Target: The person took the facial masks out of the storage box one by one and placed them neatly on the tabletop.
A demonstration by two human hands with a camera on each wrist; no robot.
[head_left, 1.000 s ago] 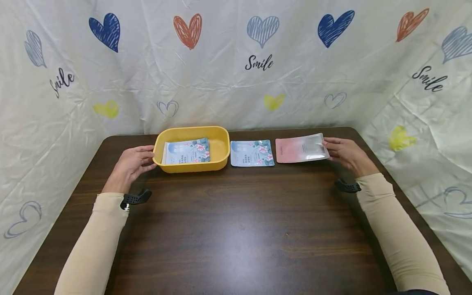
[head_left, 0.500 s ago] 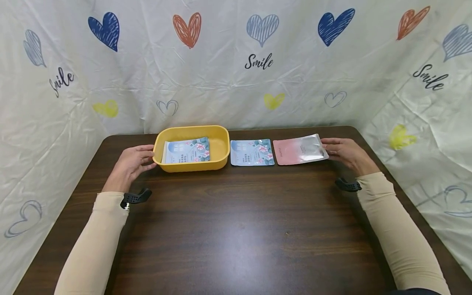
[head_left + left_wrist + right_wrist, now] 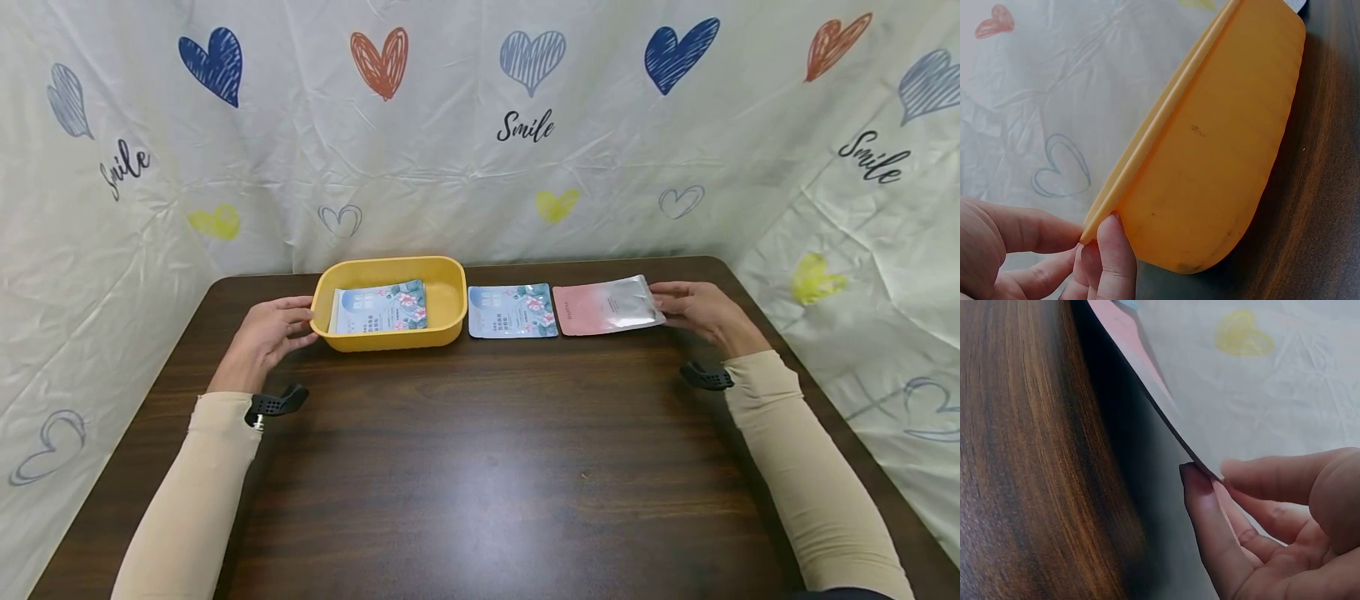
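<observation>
While left hand [image 3: 264,337] grips yellow tray [image 3: 397,341] | right hand [image 3: 705,313] pinches pink-silver pouch [image 3: 607,306]

A small nook around a desk [image 3: 480,467], screened off by white sheeting [image 3: 442,150].
From where I stand, creased sheeting printed with hearts [image 3: 378,64] and the word "Smile" [image 3: 526,127] hangs along the far, left and right sides of the dark wood-grain desk; whether home or office, I can't tell.

Beige sleeves [image 3: 189,500] end beside black wrist pieces [image 3: 279,402].
</observation>
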